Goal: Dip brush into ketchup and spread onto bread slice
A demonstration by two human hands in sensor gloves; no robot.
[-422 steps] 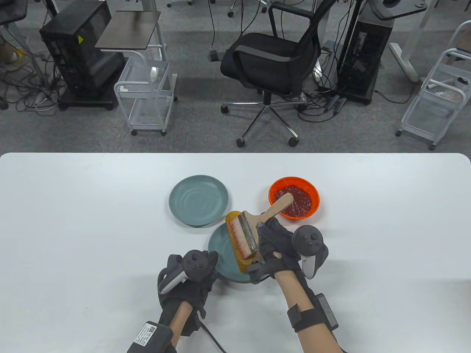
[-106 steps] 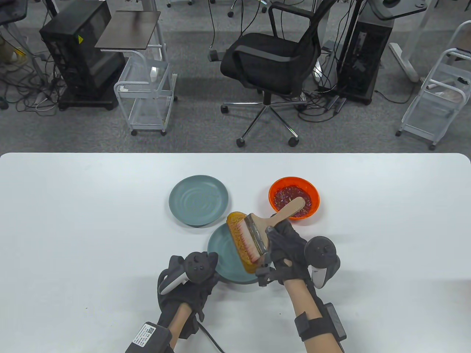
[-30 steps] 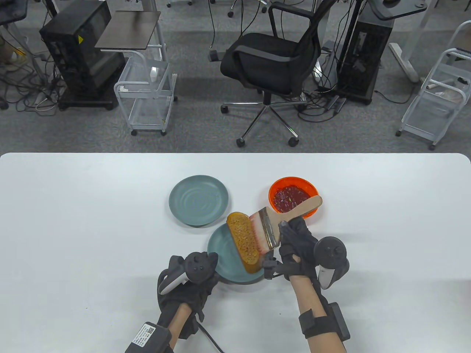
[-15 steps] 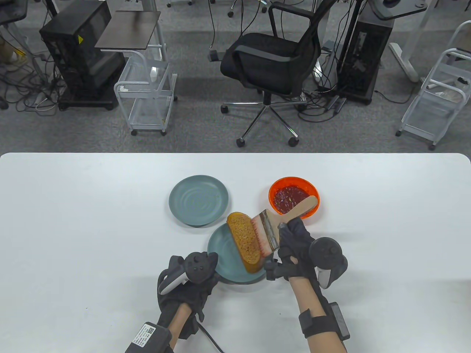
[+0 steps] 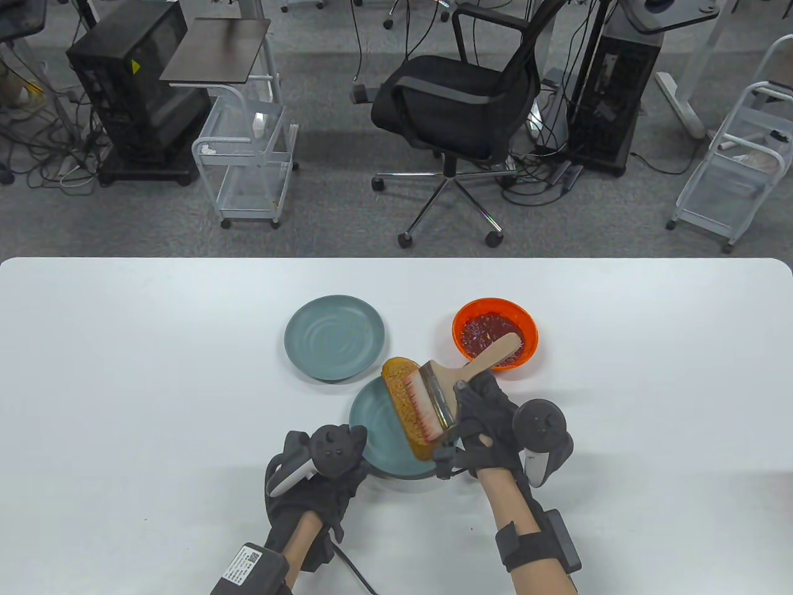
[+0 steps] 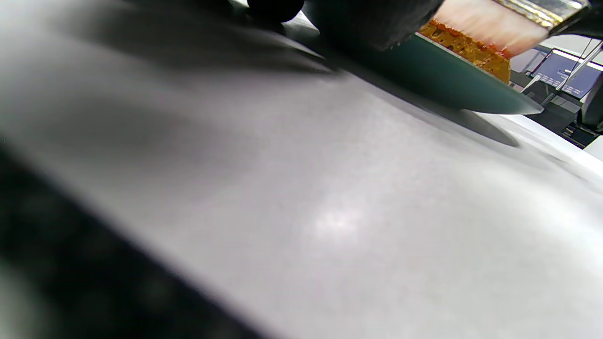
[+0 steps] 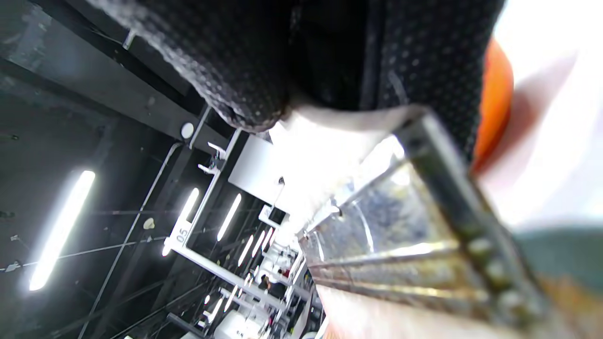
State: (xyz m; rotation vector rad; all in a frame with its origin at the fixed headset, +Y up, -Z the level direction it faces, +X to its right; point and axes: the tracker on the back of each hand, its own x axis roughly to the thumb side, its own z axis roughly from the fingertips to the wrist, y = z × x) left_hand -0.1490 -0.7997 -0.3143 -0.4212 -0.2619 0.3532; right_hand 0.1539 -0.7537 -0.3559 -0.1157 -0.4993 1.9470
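I see my right hand [image 5: 486,424] curled round the wooden handle of the brush [image 5: 447,390], its red-tipped bristles lying on the bread slice [image 5: 403,396] just left of my fingers. The slice sits on the near teal plate [image 5: 378,427]. The ketchup bowl [image 5: 494,333] stands just beyond my right hand. My left hand [image 5: 316,477] rests against that plate's near-left rim; its finger pose I cannot tell.
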